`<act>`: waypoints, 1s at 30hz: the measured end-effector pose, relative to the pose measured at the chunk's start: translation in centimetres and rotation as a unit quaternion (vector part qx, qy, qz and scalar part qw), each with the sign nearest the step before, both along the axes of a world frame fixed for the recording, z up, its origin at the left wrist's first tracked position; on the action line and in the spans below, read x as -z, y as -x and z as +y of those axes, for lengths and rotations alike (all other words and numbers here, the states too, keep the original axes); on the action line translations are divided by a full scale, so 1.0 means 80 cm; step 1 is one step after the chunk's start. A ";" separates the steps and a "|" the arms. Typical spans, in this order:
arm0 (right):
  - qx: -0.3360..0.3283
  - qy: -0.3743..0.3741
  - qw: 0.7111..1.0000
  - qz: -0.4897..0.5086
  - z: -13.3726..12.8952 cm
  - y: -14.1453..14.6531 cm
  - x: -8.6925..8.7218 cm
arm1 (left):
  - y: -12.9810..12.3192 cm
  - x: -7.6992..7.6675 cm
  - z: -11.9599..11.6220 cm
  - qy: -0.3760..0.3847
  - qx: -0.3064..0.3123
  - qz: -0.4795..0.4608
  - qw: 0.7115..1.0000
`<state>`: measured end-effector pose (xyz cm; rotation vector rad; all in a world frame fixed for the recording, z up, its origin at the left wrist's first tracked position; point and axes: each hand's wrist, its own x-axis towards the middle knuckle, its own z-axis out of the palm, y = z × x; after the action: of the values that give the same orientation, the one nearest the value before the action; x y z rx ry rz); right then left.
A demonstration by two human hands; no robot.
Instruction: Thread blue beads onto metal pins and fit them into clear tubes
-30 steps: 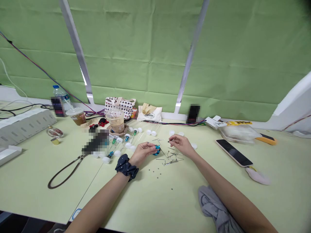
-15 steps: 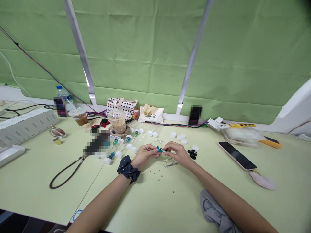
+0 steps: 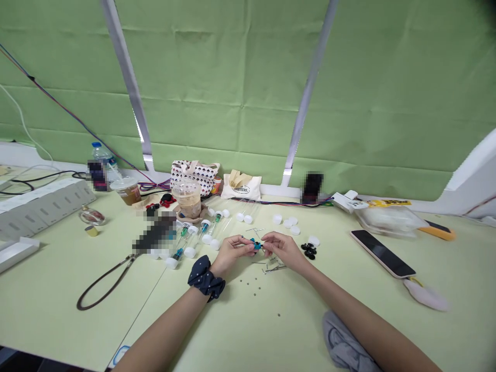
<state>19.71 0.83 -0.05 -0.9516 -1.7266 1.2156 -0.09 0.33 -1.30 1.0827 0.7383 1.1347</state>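
My left hand point(image 3: 229, 254) pinches a small blue part point(image 3: 256, 245) between thumb and fingers, just above the table. My right hand point(image 3: 285, 252) is closed at the part's right end, fingertips together on a small dark piece whose kind I cannot make out. Below and behind the hands lie thin metal rods point(image 3: 274, 267). Several tiny grey discs point(image 3: 254, 287) are scattered nearer to me. Right of my right hand sits a cluster of black round pieces point(image 3: 309, 251) beside a white cap point(image 3: 313, 241).
Left of my hands lie clear tubes with white caps point(image 3: 189, 252). Behind them stands a plastic drink cup point(image 3: 188, 199). More white caps point(image 3: 290, 222) lie farther back. A phone point(image 3: 383, 253) is at right, a wrist-strap loop point(image 3: 103, 294) at left, a grey cloth point(image 3: 343, 341) under my right forearm.
The view has tilted slightly, so the table appears a little lower. My right fingers have shifted at the blue part, and less of the dark piece shows. The left hand keeps its hold.
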 end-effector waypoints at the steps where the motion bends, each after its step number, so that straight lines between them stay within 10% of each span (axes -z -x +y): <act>1: -0.001 0.014 1.000 0.006 0.000 0.001 0.002 | 0.000 0.000 0.000 -0.003 -0.004 0.004 1.000; 30: -0.047 0.192 0.977 0.084 0.005 0.003 0.013 | 0.002 0.000 0.002 -0.023 0.015 0.052 0.998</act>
<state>19.45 1.22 -1.05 -0.9616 -1.4441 1.6831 -0.22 0.47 -1.30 1.1957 0.7783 1.0799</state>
